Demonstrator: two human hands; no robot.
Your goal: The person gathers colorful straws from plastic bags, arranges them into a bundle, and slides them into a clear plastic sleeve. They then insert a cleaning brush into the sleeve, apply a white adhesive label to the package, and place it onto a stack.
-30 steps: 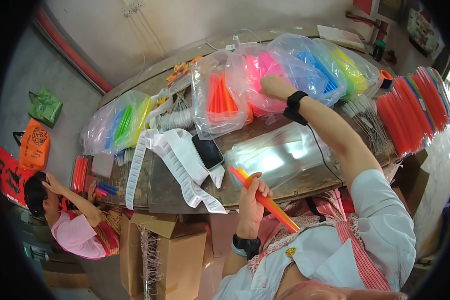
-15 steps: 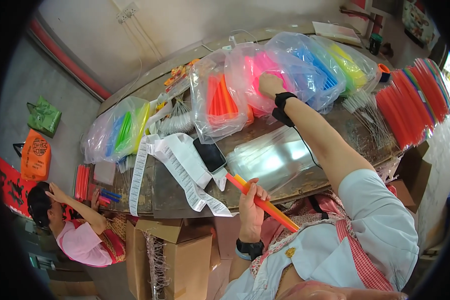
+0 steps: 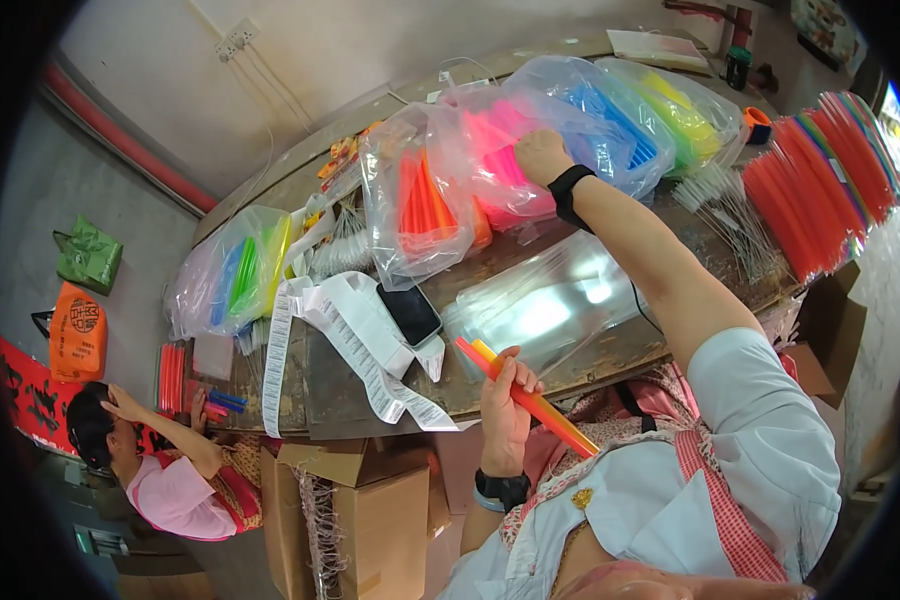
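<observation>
My left hand [image 3: 505,425] is closed around a few orange and yellow plastic straws [image 3: 558,424], held slanting at the table's near edge. My right hand [image 3: 543,158] reaches across the table to a clear bag of pink straws [image 3: 492,140]. Its fingers are curled at the bag's right side, and I cannot make out what they hold. Left of that bag is a bag of orange straws [image 3: 425,210]; to its right are bags of blue straws [image 3: 610,115] and yellow straws [image 3: 682,105].
Clear plastic sleeves [image 3: 530,310] lie in front of the bags, beside a phone [image 3: 410,314] and a printed label strip [image 3: 355,345]. Thin wire brushes [image 3: 725,215] and red straw bundles [image 3: 805,200] are at right. A cardboard box [image 3: 385,525] and a co-worker [image 3: 175,480] are at left.
My right hand has shifted slightly right across the pink bag, uncovering more pink straws. My left hand keeps its hold on the straws. The whole view has shifted a little.
</observation>
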